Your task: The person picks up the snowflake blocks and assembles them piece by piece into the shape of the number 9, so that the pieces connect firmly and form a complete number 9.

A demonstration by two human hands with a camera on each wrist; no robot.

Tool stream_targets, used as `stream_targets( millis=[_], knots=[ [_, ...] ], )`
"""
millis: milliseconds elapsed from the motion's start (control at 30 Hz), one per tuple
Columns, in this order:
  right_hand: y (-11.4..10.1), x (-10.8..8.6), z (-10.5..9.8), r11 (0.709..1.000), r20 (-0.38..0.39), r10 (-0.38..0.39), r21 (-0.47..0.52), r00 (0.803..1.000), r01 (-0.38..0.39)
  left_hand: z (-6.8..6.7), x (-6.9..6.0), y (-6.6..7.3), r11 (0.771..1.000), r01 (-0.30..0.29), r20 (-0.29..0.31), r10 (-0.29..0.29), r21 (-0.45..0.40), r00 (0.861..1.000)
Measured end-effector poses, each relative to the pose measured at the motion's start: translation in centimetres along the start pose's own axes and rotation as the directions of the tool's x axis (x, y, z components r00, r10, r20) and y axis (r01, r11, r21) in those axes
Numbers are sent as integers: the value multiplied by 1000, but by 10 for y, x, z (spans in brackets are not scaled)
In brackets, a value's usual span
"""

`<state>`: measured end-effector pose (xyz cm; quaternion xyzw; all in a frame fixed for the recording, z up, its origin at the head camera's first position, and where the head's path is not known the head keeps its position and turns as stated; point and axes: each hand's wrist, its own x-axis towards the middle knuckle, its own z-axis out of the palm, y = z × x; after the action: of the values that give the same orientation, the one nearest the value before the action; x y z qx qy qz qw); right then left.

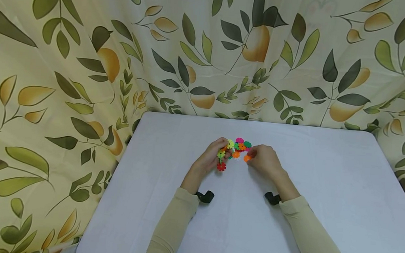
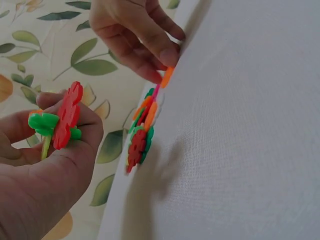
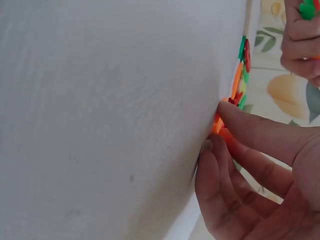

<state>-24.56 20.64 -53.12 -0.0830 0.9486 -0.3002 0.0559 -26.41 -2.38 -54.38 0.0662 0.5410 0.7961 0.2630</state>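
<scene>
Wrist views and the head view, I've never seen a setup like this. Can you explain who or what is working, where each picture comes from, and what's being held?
There's no robot arm here, just a person's bare left hand and right hand. The wide picture comes from a camera worn on the head, looking forward and down. The other two come from cameras on the wrists, probably the black devices visible there, each watching its own hand.

On the white table lies a small cluster of colorful flower-shaped pieces. The left hand holds a few more, including a red piece and a green piece. The right hand pinches an orange piece beside the cluster. Behind is leaf-patterned cloth.
</scene>
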Motion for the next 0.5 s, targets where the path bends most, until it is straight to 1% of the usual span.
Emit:
stream_targets(
  millis=[167,333,500],
  knots=[
    [1,1,-1,999,15,31,21,999,-31,0,1,0,999,4,-24,-5,-40,1000],
    [1,1,-1,998,17,26,53,1000,-27,-1,1,1,999,8,-30,-9,-47,1000],
    [1,0,-1,997,40,47,53,998,-50,-1,1,0,999,10,-30,-12,-51,999]
  ],
)
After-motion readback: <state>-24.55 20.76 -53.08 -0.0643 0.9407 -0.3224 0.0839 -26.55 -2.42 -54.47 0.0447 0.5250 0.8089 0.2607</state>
